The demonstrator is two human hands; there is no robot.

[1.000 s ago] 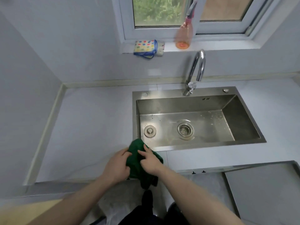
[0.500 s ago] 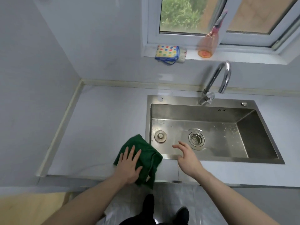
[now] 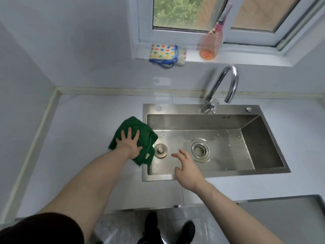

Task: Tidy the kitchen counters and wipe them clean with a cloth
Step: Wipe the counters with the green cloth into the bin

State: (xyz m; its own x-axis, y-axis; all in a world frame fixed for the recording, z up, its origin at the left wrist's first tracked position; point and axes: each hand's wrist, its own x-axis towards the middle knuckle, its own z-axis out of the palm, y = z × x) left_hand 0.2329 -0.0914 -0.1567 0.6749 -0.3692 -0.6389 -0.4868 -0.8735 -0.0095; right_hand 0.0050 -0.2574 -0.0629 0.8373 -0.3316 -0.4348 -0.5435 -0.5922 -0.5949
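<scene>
Pale counter (image 3: 84, 138) meets steel sink (image 3: 175, 176) under a window (image 3: 184, 13).

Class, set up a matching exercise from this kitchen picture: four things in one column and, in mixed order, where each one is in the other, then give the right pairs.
Things:
1. green cloth
2. spray bottle
3. right hand
4. tap

Places:
A. on the window sill
B. above the sink's front edge
C. under the left hand, on the counter
D. at the back rim of the sink

Pairs: 1-C, 2-A, 3-B, 4-D
</scene>
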